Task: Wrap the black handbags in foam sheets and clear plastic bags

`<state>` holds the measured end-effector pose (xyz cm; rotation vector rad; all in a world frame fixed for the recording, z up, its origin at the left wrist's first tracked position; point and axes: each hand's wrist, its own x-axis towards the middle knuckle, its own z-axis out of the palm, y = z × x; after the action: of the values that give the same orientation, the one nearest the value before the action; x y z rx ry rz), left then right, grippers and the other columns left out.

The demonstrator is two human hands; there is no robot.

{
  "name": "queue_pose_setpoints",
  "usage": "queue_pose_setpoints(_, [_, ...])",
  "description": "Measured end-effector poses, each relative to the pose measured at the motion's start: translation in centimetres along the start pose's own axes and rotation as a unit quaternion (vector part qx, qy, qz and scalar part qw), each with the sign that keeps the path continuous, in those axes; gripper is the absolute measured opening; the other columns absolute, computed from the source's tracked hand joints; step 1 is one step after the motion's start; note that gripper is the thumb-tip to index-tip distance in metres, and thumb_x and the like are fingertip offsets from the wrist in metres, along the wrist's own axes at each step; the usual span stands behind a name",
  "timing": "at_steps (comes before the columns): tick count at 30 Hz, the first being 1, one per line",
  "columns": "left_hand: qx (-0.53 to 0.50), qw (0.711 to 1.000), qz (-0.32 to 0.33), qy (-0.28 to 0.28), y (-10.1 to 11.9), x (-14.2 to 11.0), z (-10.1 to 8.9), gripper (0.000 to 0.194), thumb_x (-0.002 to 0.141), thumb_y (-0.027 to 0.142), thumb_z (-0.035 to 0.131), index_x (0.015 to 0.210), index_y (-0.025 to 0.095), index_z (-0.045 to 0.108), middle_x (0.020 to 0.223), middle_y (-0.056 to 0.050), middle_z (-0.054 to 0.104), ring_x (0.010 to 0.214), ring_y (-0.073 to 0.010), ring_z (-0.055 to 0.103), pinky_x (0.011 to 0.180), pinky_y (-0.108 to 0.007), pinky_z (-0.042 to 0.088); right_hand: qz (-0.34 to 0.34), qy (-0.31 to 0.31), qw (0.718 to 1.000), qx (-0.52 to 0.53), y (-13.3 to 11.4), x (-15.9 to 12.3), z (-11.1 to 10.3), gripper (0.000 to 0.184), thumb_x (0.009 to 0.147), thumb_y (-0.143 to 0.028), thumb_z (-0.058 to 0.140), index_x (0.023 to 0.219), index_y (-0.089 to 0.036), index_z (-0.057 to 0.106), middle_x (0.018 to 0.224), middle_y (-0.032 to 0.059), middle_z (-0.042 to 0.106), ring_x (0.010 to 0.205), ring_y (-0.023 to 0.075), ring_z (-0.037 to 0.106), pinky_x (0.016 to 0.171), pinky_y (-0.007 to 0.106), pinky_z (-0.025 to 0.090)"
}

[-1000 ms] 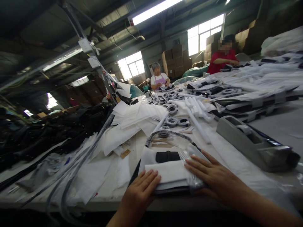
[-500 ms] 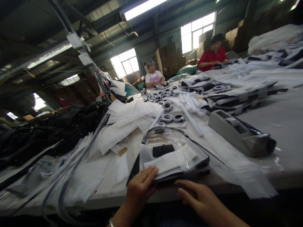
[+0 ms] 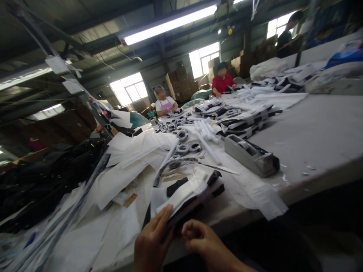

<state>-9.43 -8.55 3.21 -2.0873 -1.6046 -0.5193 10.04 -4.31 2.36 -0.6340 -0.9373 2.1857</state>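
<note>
A folded black fabric bundle with white sheets on top (image 3: 181,194) lies tilted at the near edge of the table. My left hand (image 3: 154,236) grips its near left corner, fingers on the white sheet and thumb below. My right hand (image 3: 198,236) is just right of it, below the bundle's front edge. Its fingers are curled in; whatever they may hold is hidden. Behind the bundle arches a plastic-wrapped dark strap (image 3: 159,173). A grey tape dispenser (image 3: 251,155) stands on the table to the right.
White sheets (image 3: 127,162) are heaped on the left, beside a dark pole (image 3: 104,156). Several wrapped coils (image 3: 182,135) and white tubes (image 3: 208,145) lie behind the bundle. Strapped black-and-white stacks (image 3: 246,121) sit farther back. Two people (image 3: 166,104) work across the table.
The bundle's right side has lifted and folded inward, with my left hand still on its left corner. My right hand's fingers have curled in. The camera view has swung to the right.
</note>
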Motion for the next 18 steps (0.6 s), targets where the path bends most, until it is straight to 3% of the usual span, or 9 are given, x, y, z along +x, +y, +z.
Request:
queue_pose_setpoints(4, [0.038, 0.998, 0.037, 0.017, 0.0, -0.2, 0.8, 0.071, 0.092, 0.039, 0.056, 0.152, 0.013, 0.029, 0.136, -0.014, 0.060, 0.117, -0.0265, 0.063, 0.091, -0.034, 0.057, -0.028, -0.007, 1.000, -0.006, -0.6, 0.4, -0.1, 0.023, 0.053, -0.015, 0.063, 0.075, -0.019, 0.059, 0.067, -0.0048, 0.060, 0.066, 0.0121, 0.052, 0.067, 0.023, 0.036])
queue_pose_setpoints(8, [0.060, 0.996, 0.021, 0.066, -0.1, -0.2, 2.1, 0.069, 0.095, 0.028, 0.051, 0.155, 0.017, 0.020, 0.131, -0.012, 0.064, 0.111, -0.0242, 0.067, 0.089, -0.032, 0.056, -0.079, -0.008, 0.995, -0.068, -0.8, 0.7, -0.7, 0.017, 0.058, -0.017, 0.064, 0.075, -0.020, 0.062, 0.079, -0.0017, 0.067, 0.078, 0.0161, 0.064, 0.074, 0.026, 0.046])
queue_pose_setpoints(10, [0.062, 0.995, -0.004, 0.074, 0.0, 0.1, 2.6, 0.066, 0.097, 0.026, 0.048, 0.156, 0.020, 0.020, 0.133, -0.010, 0.064, 0.109, -0.0229, 0.068, 0.086, -0.030, 0.057, -0.137, -0.018, 0.973, -0.183, -1.8, 0.4, -1.5, 0.020, 0.066, -0.018, 0.063, 0.085, -0.020, 0.068, 0.096, 0.0022, 0.072, 0.093, 0.0208, 0.068, 0.085, 0.031, 0.050])
queue_pose_setpoints(12, [0.060, 0.995, -0.031, 0.072, 0.2, 0.5, 2.8, 0.063, 0.098, 0.025, 0.045, 0.156, 0.021, 0.020, 0.136, -0.008, 0.062, 0.107, -0.0224, 0.069, 0.083, -0.030, 0.058, -0.208, -0.017, 0.905, -0.369, -3.6, -0.3, -3.2, 0.029, 0.075, -0.017, 0.062, 0.102, -0.023, 0.072, 0.113, 0.0053, 0.072, 0.107, 0.0243, 0.066, 0.096, 0.037, 0.049])
queue_pose_setpoints(14, [0.059, 0.994, -0.062, 0.074, 0.4, 0.9, 2.7, 0.061, 0.099, 0.026, 0.043, 0.155, 0.021, 0.021, 0.136, -0.008, 0.061, 0.104, -0.0230, 0.070, 0.079, -0.030, 0.059, -0.260, 0.019, 0.786, -0.561, -5.8, -1.3, -6.0, 0.038, 0.081, -0.015, 0.060, 0.117, -0.024, 0.069, 0.126, 0.0075, 0.068, 0.120, 0.0270, 0.060, 0.107, 0.045, 0.043])
queue_pose_setpoints(16, [0.055, 0.991, -0.089, 0.079, 0.7, 1.3, 2.5, 0.061, 0.099, 0.027, 0.044, 0.155, 0.021, 0.023, 0.135, -0.009, 0.062, 0.101, -0.0240, 0.071, 0.078, -0.032, 0.060, -0.270, 0.089, 0.665, -0.691, -7.5, -2.2, -9.5, 0.047, 0.082, -0.012, 0.062, 0.128, -0.022, 0.063, 0.136, 0.0103, 0.061, 0.131, 0.0319, 0.050, 0.116, 0.058, 0.029])
queue_pose_setpoints(18, [0.047, 0.989, -0.108, 0.086, 0.8, 1.5, 2.4, 0.061, 0.098, 0.027, 0.046, 0.155, 0.021, 0.023, 0.133, -0.008, 0.063, 0.100, -0.0244, 0.072, 0.078, -0.032, 0.060, -0.252, 0.153, 0.573, -0.764, -8.5, -2.8, -13.1, 0.055, 0.078, -0.012, 0.068, 0.132, -0.016, 0.060, 0.141, 0.0155, 0.056, 0.136, 0.0382, 0.044, 0.114, 0.066, 0.027])
